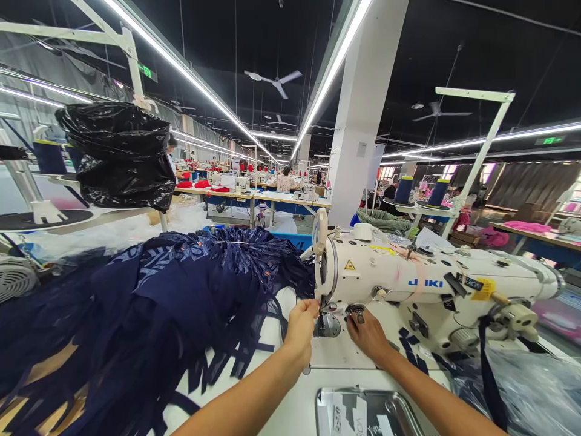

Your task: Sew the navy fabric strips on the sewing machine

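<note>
A white JUKI sewing machine (pixel 426 284) stands on the table in front of me. My left hand (pixel 300 327) is up at the needle area (pixel 323 315), fingers pinched together on something too small to make out. My right hand (pixel 368 334) rests on the machine bed just right of the presser foot, fingers curled near the needle plate (pixel 327 326). A big heap of navy blue fabric strips (pixel 149 315) with pale printed lettering lies to the left, some strips trailing toward the needle.
A metal tray (pixel 363 412) with papers sits at the near table edge. Black plastic bag (pixel 118 154) hangs at left over a thread stand. Thread cones (pixel 403 189) stand behind the machine. A white pillar (pixel 363 115) and other workstations with people fill the background.
</note>
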{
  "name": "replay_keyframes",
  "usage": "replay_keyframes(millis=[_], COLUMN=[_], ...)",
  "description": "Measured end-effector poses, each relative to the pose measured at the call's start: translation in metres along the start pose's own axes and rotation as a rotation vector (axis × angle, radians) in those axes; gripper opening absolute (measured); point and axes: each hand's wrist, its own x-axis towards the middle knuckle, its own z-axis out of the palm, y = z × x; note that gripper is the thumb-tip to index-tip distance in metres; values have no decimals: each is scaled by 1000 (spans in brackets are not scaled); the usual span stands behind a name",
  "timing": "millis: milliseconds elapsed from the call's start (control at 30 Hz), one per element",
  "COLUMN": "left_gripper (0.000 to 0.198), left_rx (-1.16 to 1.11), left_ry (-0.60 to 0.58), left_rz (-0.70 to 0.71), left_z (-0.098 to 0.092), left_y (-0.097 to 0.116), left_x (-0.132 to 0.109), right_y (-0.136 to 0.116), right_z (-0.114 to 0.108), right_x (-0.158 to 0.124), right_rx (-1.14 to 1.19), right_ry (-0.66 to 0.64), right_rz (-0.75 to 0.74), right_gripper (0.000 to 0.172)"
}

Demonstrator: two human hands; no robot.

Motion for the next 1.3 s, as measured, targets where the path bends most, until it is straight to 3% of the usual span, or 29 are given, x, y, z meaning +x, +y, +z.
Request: replay_keyframes(millis=[167, 267, 433, 567, 700, 867, 1000, 1100, 1200, 1300], left_gripper=[39, 39, 37, 30, 22, 16, 13, 17, 24, 32], left_rx=[-173, -119, 42, 118, 244, 369, 311, 112, 53, 32], left_ry=[-186, -206, -273, -315, -347, -390, -413, -232, -96, -11], left_rz=[-19, -57, -129, -78, 209, 501, 666, 541, 495, 422], left_z=[-25, -37, -35, -33, -33, -9, 25, 43, 47, 39], left_y=[10, 6, -4, 4, 34, 103, 166, 197, 196, 156], left_x=[-2, 2, 5, 4, -5, -11, 20, 65, 106, 120], right_y=[2, 3, 3, 2, 1, 1, 2, 5, 10, 16], right_z=[1, 2, 2, 0, 0, 4, 11, 19, 28, 35], right_x=[0, -1, -2, 0, 1, -2, -5, -8, -12, -15], right_rx=[16, 26, 28, 29, 51, 113, 97, 40, 2, 24], right_ry=[-8, -10, -22, -17, -2, 27, 53, 122, 177, 139], right_rz=[9, 17, 24, 16, 15, 30, 17, -9, -58, -53], right_gripper=[24, 24, 22, 21, 21, 18, 19, 21, 24, 24])
